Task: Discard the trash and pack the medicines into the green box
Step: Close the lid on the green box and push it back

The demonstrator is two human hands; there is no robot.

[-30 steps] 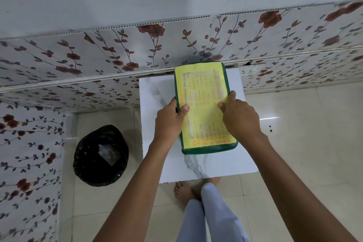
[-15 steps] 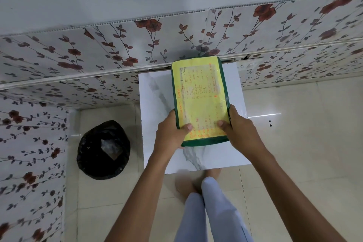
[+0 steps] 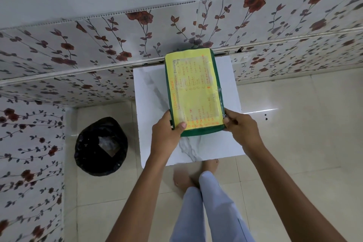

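Note:
The green box, closed, with a yellow label covering its lid, lies on the white marble-patterned table. Its far end reaches the table's back edge by the wall. My left hand grips the box's near left corner, thumb on the lid. My right hand holds the near right corner. No medicines or loose trash show on the table. A black-bagged trash bin stands on the floor to the left, with a clear wrapper inside.
A floral-patterned wall runs behind the table and along the left side. Pale floor tiles spread to the right. My legs and bare feet stand just before the table's near edge.
Both hands have slid back from the middle of the lid to the box's near corners. The box has shifted away from me toward the wall.

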